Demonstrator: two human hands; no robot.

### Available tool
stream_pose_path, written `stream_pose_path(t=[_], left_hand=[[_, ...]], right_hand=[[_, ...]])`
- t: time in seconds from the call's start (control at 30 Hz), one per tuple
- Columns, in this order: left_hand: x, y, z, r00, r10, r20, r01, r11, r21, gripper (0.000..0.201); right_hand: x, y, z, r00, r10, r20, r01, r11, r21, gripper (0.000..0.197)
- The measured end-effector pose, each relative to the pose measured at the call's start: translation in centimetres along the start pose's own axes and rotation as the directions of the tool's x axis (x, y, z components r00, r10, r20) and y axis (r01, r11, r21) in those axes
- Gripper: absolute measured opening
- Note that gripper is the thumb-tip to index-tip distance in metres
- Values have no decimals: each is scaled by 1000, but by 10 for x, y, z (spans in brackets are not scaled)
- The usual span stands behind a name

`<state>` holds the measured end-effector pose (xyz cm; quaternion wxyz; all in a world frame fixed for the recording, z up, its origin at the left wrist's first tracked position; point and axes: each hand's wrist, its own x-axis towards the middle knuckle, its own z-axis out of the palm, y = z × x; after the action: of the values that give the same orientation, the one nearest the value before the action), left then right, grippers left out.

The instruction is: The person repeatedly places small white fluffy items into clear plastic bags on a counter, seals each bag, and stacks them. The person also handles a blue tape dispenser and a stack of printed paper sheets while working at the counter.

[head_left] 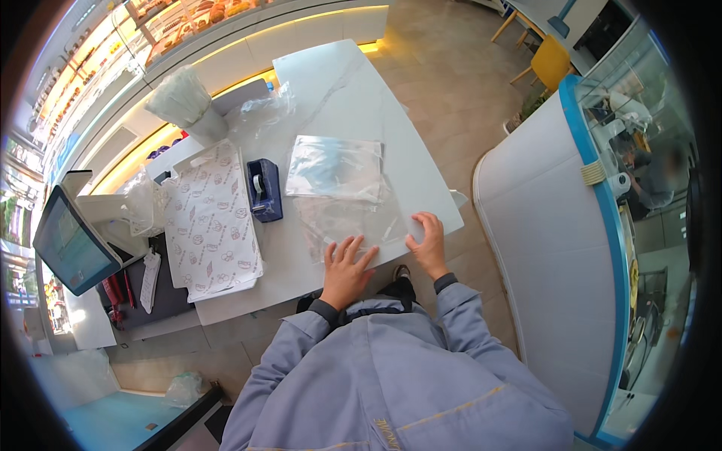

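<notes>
A clear plastic bag [335,219] lies flat at the near side of the white table [421,192]. My left hand [346,272] rests on its near edge, palm down and fingers spread. At the bag's right, by the table's corner, my right hand [429,246] has its fingers bent and its thumb held apart; nothing shows between them. Just beyond the bag is a pile of clear plastic bags [335,167], shiny with reflected light. To the left of the pile stands a dark blue tape dispenser [264,190].
Printed paper sheets [213,222] are stacked left of the dispenser. Behind them stands a bin of plastic bags [184,101], and crumpled film [263,109] lies nearby. A touchscreen till [75,239] is at far left. A white counter with a blue rim [538,218] curves along the right.
</notes>
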<state>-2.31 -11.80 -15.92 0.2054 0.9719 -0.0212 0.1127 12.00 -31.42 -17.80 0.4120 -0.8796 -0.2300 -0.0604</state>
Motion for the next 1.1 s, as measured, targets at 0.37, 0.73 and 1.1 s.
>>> stream_pose_path(t=[0.37,0.73,1.1], left_hand=[[1,2,-3,1000,7,-6,-7,1000,-6,58],[-5,-12,-9,998,62,26,-63,997,50,46],[-32,-41,-44,999,36,37,-41,987,155,37]], right_hand=[[2,-53,23,980,-177,86,190,967,-170,27],[-3,-29,34,979,-194,61,200,973,-116,13],[-2,-29,31,982,-173,78,181,979,-99,14]])
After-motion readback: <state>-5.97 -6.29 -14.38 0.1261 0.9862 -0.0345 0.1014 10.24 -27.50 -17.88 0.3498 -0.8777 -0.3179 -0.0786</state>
